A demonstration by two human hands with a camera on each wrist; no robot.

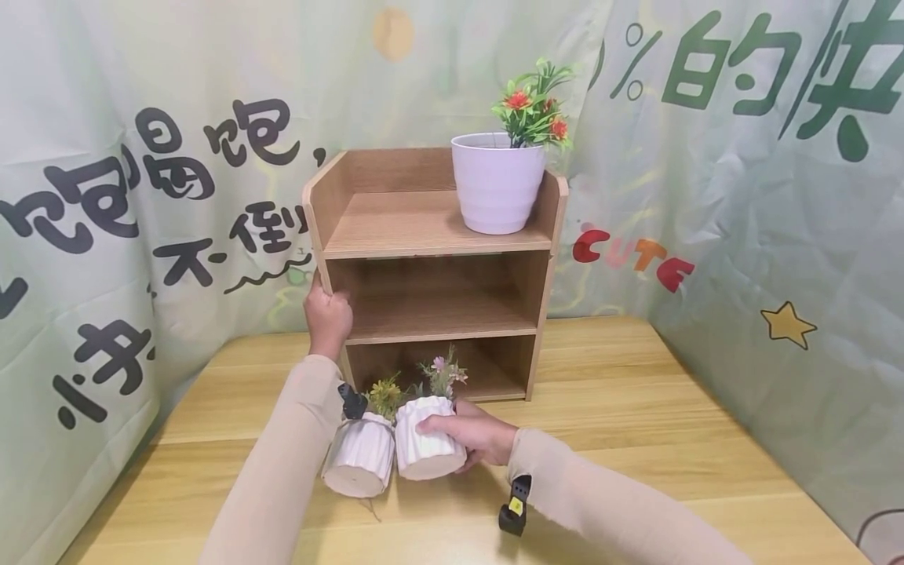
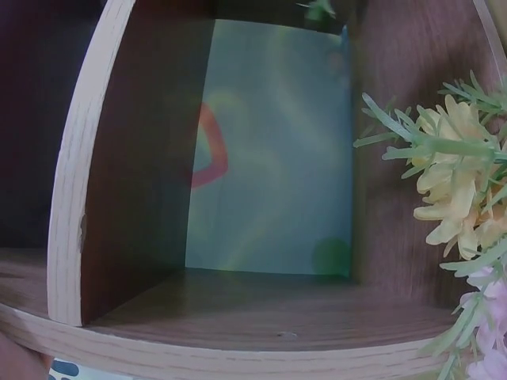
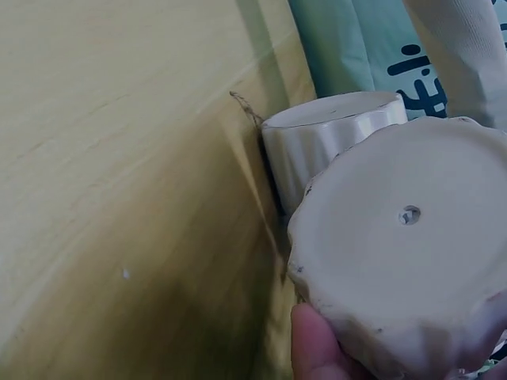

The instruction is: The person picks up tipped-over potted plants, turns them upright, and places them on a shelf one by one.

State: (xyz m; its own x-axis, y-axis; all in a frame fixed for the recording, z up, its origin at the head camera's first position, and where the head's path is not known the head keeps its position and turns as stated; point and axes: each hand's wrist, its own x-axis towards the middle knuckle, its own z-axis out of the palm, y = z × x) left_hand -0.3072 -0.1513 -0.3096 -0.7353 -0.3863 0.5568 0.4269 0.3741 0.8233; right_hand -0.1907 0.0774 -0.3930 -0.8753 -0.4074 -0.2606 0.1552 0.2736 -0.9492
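My left hand (image 1: 328,318) grips the left side panel of a wooden shelf unit (image 1: 441,315), its fingers partly hidden behind the panel. With thumb and fingers, my right hand (image 1: 480,435) holds a white fluted flowerpot (image 1: 417,443) of pink flowers. It is tilted, and its base with a small central hole (image 3: 409,214) faces the right wrist camera. Right beside it, under my left forearm, a second white fluted flowerpot (image 1: 359,455) with yellow flowers (image 2: 451,170) is tilted too. Thin twine (image 3: 247,104) trails from this second pot.
On the unit's top right stands a larger white pot (image 1: 497,184) with a red-flowered plant (image 1: 533,110). The unit stands on a wooden table (image 1: 621,392). Printed curtains (image 1: 741,235) hang behind and at both sides. A black wrist strap (image 1: 515,506) hangs below my right sleeve.
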